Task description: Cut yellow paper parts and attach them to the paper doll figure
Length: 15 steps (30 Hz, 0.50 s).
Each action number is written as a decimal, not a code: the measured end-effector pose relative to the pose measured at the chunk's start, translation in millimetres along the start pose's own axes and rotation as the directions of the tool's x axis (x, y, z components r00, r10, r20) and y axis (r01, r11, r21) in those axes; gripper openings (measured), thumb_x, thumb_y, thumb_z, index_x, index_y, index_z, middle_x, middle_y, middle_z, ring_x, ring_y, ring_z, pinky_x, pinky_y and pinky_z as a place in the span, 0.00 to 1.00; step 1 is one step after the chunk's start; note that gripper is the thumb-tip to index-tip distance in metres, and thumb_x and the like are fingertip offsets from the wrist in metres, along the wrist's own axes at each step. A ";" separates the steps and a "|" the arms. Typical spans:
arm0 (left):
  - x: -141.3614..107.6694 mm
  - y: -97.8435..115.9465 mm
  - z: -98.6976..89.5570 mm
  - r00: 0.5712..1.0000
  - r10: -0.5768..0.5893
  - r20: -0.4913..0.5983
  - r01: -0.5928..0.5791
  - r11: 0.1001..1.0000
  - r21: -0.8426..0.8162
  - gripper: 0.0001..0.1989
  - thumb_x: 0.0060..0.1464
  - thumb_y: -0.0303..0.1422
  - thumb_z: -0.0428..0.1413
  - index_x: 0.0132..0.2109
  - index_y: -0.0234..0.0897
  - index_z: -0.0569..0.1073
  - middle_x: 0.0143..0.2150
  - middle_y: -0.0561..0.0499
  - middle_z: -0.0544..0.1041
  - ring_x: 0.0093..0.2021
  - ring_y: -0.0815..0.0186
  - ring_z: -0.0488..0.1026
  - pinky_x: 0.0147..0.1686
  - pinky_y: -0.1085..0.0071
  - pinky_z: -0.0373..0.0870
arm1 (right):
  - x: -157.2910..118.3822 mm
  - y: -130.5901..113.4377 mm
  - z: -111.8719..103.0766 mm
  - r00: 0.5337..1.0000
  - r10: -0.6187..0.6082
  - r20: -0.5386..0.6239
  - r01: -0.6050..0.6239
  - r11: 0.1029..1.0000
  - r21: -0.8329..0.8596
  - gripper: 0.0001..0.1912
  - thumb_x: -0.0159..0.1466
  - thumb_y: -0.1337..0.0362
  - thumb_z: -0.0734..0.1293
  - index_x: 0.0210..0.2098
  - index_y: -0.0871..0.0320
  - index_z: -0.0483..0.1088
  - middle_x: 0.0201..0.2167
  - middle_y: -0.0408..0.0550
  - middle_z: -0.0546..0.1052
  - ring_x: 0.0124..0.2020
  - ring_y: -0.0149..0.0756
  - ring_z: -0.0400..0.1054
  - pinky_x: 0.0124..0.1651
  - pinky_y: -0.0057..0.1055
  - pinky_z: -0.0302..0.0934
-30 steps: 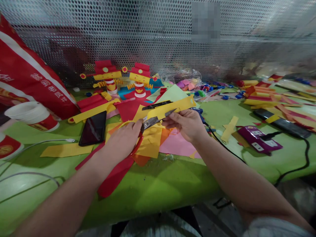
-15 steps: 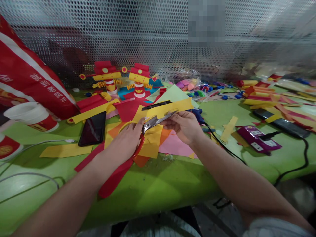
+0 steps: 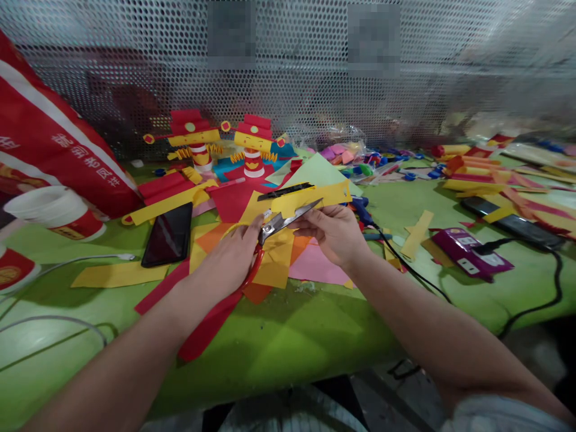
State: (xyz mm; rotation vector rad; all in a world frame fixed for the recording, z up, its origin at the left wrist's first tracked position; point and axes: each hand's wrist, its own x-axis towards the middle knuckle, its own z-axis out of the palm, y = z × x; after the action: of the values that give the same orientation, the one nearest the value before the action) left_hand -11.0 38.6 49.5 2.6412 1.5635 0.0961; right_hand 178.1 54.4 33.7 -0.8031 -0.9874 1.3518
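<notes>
My left hand (image 3: 236, 252) is closed around the red handle of a pair of scissors (image 3: 275, 224), whose blades point right and away from me. A yellow paper strip (image 3: 330, 194) is pinched in the fingers of my right hand (image 3: 338, 233). The blades lie along the near edge of this strip, close to my right fingertips. Under both hands spread loose sheets, among them a pink paper (image 3: 315, 264), an orange-yellow paper (image 3: 275, 264) and a red paper (image 3: 211, 330). Just behind the strip lies a black flat object (image 3: 285, 191).
Two paper figures with red hats (image 3: 254, 141) stand at the back. Left are a phone (image 3: 168, 234), a paper cup (image 3: 67, 216) and a large red bag (image 3: 54, 132). On the right, a purple power adapter (image 3: 470, 255) trails a black cable (image 3: 558, 282).
The scissor blades have shifted slightly along the yellow strip's near edge, and my right hand has moved a little left. Both grips stay the same.
</notes>
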 end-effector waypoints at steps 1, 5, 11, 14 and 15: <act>0.0 -0.5 0.5 1.000 0.002 -0.006 -0.002 1.000 -0.004 0.30 0.55 0.21 0.38 0.65 0.32 0.46 0.48 0.39 0.70 0.47 0.57 0.70 0.47 0.57 0.66 | 0.0 0.2 0.1 1.000 0.000 -0.002 0.000 1.000 0.001 0.15 0.41 0.54 0.75 0.24 0.57 0.76 0.19 0.45 0.78 0.23 0.34 0.74 0.25 0.27 0.69; -0.2 -1.2 0.7 1.000 0.010 -0.011 -0.010 1.000 -0.006 0.29 0.55 0.21 0.38 0.64 0.32 0.46 0.48 0.39 0.70 0.48 0.58 0.70 0.47 0.58 0.66 | -0.1 0.6 0.4 1.000 -0.003 -0.009 0.003 1.000 0.011 0.14 0.41 0.54 0.76 0.23 0.57 0.76 0.19 0.45 0.78 0.23 0.34 0.74 0.26 0.28 0.70; 0.2 -0.5 0.0 1.000 -0.013 0.017 0.013 1.000 0.023 0.26 0.57 0.22 0.37 0.63 0.30 0.49 0.49 0.37 0.70 0.48 0.56 0.70 0.45 0.57 0.68 | -0.1 1.3 0.2 1.000 -0.003 0.000 0.003 1.000 0.013 0.14 0.42 0.55 0.76 0.23 0.57 0.76 0.20 0.45 0.78 0.23 0.34 0.74 0.26 0.28 0.70; 0.1 -0.7 1.2 1.000 -0.006 0.006 0.006 0.999 0.031 0.27 0.57 0.22 0.37 0.64 0.31 0.48 0.49 0.37 0.70 0.49 0.56 0.70 0.46 0.58 0.68 | -0.4 1.8 0.2 1.000 0.000 0.003 0.000 1.000 0.010 0.14 0.41 0.55 0.76 0.24 0.57 0.76 0.20 0.45 0.78 0.23 0.34 0.74 0.26 0.28 0.70; -0.1 -0.7 1.4 1.000 -0.005 0.004 0.005 0.999 0.034 0.27 0.57 0.22 0.37 0.64 0.32 0.48 0.49 0.38 0.71 0.49 0.57 0.70 0.45 0.59 0.68 | -0.5 2.0 0.2 1.000 0.001 0.003 -0.001 1.000 0.007 0.14 0.41 0.55 0.76 0.24 0.57 0.76 0.20 0.45 0.78 0.23 0.34 0.74 0.26 0.28 0.70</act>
State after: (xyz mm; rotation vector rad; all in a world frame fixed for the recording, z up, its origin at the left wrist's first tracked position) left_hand -11.4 38.8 48.0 2.6614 1.5842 0.0648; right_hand 177.1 54.0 31.9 -0.7965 -0.9840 1.3573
